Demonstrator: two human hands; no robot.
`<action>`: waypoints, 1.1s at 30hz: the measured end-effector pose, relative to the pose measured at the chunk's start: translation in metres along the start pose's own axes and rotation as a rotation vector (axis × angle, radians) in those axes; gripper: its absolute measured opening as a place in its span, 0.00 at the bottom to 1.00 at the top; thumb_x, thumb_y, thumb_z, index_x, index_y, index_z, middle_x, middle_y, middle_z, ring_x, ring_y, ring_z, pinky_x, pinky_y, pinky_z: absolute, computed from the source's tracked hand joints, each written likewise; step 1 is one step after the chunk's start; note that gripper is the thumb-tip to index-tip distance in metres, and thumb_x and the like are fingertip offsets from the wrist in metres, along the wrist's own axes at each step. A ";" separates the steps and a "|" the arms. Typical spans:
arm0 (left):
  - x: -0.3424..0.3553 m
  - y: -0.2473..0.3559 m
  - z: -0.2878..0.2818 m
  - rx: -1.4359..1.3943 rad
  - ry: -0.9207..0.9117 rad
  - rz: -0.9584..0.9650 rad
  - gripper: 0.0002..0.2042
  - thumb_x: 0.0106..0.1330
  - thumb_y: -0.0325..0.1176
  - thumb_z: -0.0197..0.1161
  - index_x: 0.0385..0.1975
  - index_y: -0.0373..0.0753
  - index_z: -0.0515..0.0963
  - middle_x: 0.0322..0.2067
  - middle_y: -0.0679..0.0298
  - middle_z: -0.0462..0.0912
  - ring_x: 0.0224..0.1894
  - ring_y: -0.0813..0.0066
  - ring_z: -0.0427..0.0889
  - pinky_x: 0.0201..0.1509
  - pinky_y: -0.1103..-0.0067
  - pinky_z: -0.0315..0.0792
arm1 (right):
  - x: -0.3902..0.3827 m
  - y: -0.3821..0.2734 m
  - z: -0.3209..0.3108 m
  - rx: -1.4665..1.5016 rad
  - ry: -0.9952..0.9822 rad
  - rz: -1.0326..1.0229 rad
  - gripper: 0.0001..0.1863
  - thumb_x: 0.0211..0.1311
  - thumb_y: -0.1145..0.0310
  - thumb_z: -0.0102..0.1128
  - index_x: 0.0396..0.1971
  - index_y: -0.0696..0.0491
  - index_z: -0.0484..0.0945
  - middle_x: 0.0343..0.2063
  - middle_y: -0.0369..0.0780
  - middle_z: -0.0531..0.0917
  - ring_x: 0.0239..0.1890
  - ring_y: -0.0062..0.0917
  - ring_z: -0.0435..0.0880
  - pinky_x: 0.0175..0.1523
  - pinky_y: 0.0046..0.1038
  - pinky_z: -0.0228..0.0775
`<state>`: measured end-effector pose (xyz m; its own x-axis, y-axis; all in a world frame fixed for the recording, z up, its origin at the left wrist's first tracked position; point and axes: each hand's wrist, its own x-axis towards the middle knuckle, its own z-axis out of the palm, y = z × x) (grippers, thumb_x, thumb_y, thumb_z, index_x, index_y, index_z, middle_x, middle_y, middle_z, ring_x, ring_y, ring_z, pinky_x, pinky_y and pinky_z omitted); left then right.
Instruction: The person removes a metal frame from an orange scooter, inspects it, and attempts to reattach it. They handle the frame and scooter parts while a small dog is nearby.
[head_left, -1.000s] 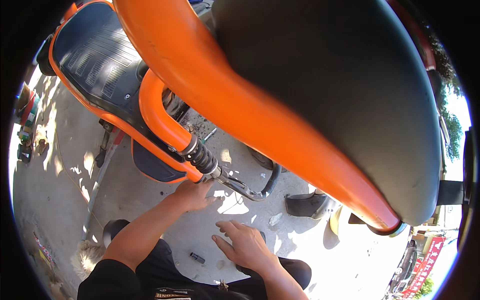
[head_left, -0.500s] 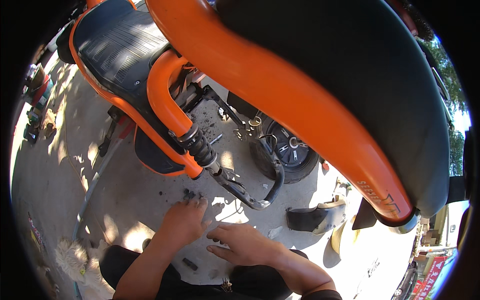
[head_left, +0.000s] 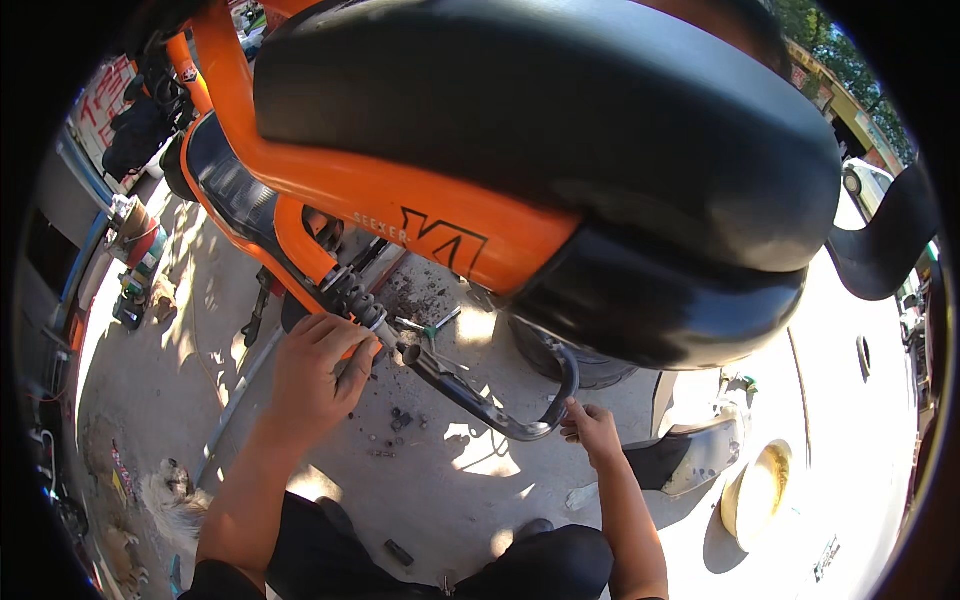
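A coil shock absorber [head_left: 358, 302] slants down from the scooter's orange frame [head_left: 390, 210]. Its lower end sits close to a bent black tube [head_left: 470, 400], a U-shaped swingarm. Beside that lower end is my left hand [head_left: 322, 365], with curled fingers and the thumb drawn toward them; whatever lies between them is hidden. My right hand [head_left: 592, 430] is closed at the outer bend of the swingarm, thumb on top. Overhead hangs the long black seat [head_left: 560, 130]. Behind the swingarm, the wheel [head_left: 605, 372] is mostly covered by the black tail.
A T-handled tool [head_left: 432, 328] lies on the concrete among dark crumbs. Small dark parts [head_left: 400, 418] are scattered nearby. At right are a black fender [head_left: 680, 460] and a yellowish basin [head_left: 755, 495]. A pale dog [head_left: 172, 500] lies at lower left, near a grey hose [head_left: 235, 390].
My hands have parted and lifted off the ground area: the left reached up to the shock absorber's lower end, the right out to the swingarm's bend. My view shifted toward the scooter's rear.
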<state>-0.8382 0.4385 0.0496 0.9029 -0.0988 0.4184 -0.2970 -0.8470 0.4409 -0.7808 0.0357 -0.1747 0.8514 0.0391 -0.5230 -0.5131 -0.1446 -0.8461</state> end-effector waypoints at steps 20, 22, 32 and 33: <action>0.054 -0.047 0.020 0.533 -0.039 0.418 0.08 0.67 0.31 0.63 0.39 0.35 0.84 0.45 0.56 0.84 0.49 0.52 0.79 0.59 0.60 0.69 | 0.032 0.105 0.077 1.185 -0.055 -0.024 0.07 0.68 0.71 0.58 0.39 0.59 0.79 0.29 0.42 0.85 0.29 0.33 0.86 0.42 0.34 0.82; 0.059 -0.053 0.026 0.611 -0.020 0.505 0.08 0.67 0.32 0.63 0.38 0.36 0.84 0.43 0.56 0.85 0.49 0.52 0.80 0.57 0.60 0.71 | 0.034 0.101 0.076 1.342 -0.064 0.008 0.06 0.65 0.73 0.59 0.35 0.60 0.75 0.24 0.48 0.84 0.27 0.39 0.86 0.40 0.41 0.83; 0.057 -0.023 0.047 0.556 -0.090 0.191 0.12 0.76 0.32 0.51 0.31 0.36 0.78 0.34 0.58 0.81 0.42 0.59 0.77 0.51 0.65 0.70 | 0.033 0.080 0.076 1.340 0.061 0.010 0.08 0.69 0.72 0.63 0.33 0.57 0.72 0.22 0.40 0.77 0.20 0.29 0.80 0.33 0.38 0.83; 0.061 -0.033 0.053 0.497 -0.082 0.216 0.13 0.76 0.32 0.51 0.29 0.35 0.77 0.32 0.58 0.81 0.41 0.60 0.76 0.51 0.65 0.69 | 0.033 0.080 0.070 1.310 0.072 0.008 0.09 0.69 0.72 0.64 0.33 0.57 0.72 0.22 0.40 0.76 0.21 0.28 0.79 0.33 0.38 0.83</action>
<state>-0.7573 0.4324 0.0183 0.8649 -0.3215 0.3854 -0.3137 -0.9457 -0.0848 -0.8011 0.0942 -0.2673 0.8310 -0.0156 -0.5560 -0.2076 0.9187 -0.3361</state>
